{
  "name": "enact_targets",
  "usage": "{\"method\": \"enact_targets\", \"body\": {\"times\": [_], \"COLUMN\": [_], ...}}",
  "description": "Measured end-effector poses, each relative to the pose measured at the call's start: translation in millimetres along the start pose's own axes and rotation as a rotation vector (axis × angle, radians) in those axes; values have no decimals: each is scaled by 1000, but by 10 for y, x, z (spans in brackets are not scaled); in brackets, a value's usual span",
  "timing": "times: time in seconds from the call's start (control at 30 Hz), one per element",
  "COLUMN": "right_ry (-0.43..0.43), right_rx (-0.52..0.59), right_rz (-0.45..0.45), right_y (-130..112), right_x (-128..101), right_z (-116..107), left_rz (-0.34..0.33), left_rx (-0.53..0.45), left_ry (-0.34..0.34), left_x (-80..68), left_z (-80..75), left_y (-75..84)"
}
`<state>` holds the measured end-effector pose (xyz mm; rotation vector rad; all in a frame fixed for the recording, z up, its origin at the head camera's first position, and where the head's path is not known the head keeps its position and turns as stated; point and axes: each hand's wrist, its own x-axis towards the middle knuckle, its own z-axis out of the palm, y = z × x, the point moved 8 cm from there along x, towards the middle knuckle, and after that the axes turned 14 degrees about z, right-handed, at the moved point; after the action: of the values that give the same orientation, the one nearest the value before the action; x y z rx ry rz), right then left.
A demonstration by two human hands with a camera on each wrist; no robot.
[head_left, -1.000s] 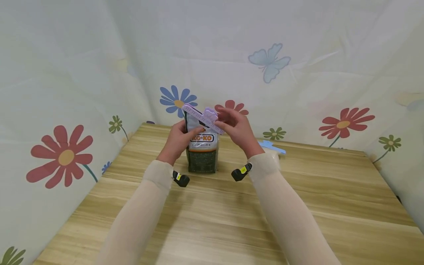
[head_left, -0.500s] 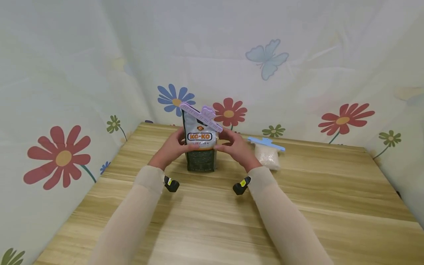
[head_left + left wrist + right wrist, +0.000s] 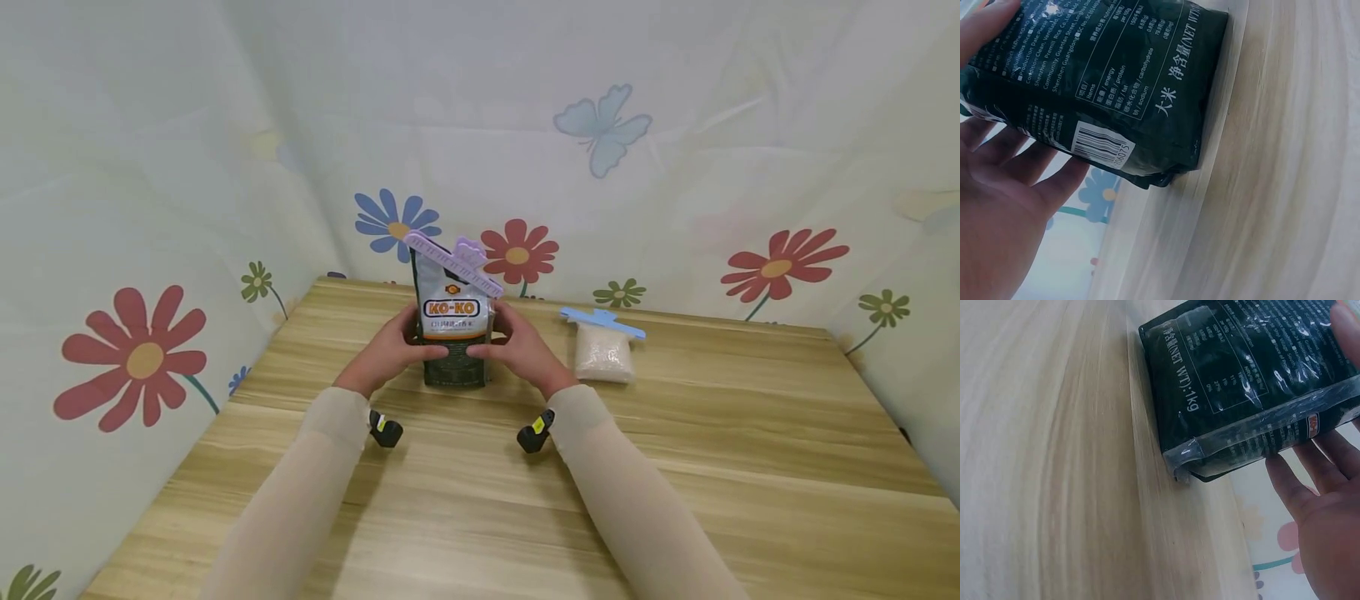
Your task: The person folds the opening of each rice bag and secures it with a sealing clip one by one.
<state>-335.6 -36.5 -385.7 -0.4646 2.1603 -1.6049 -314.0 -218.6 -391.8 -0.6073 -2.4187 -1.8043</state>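
At table centre-rear: upright dark green and silver plastic rice pouch with an orange KO-KO label (image 3: 455, 333), standing on its base on the light wood-grain table (image 3: 525, 500). Pouch top is folded and clamped by a long lilac plastic sealing clip (image 3: 453, 263), which sits tilted, left end higher.

Left hand (image 3: 390, 350) grips the pouch's left side, thumb across the front, fingers wrapped behind; left wrist view shows fingers (image 3: 1029, 169) lying flat along the back panel near the barcode. Right hand (image 3: 513, 348) mirrors it on the right side, thumb on the front, fingers (image 3: 1310, 481) stretched along the back. Both hands are part-curled round the pouch, holding it between them.

Pouch bottom edge touches the tabletop in both wrist views.

Right of the pouch, well apart from it: a small clear bag of white grains (image 3: 603, 357) closed with a pale blue clip (image 3: 602, 322), lying near the floral fabric backdrop (image 3: 675, 167).
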Motion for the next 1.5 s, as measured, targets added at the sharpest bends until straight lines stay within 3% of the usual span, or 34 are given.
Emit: {"method": "enact_targets", "body": {"times": [0.3, 0.7, 1.17, 1.37, 1.5], "right_ry": [63, 120, 192, 240, 245], "right_rx": [-29, -18, 19, -8, 20], "right_rz": [-74, -30, 76, 124, 156], "right_y": [58, 130, 265, 335, 394], "right_x": [16, -120, -370, -449, -475], "right_z": [-23, -178, -403, -517, -566], "left_rz": [32, 25, -84, -95, -148], "left_rx": [34, 80, 138, 103, 80], "left_ry": [22, -8, -84, -120, -140], "left_x": [-7, 61, 181, 233, 248], "left_z": [18, 172, 481, 653, 754], "left_y": [3, 98, 138, 123, 62]}}
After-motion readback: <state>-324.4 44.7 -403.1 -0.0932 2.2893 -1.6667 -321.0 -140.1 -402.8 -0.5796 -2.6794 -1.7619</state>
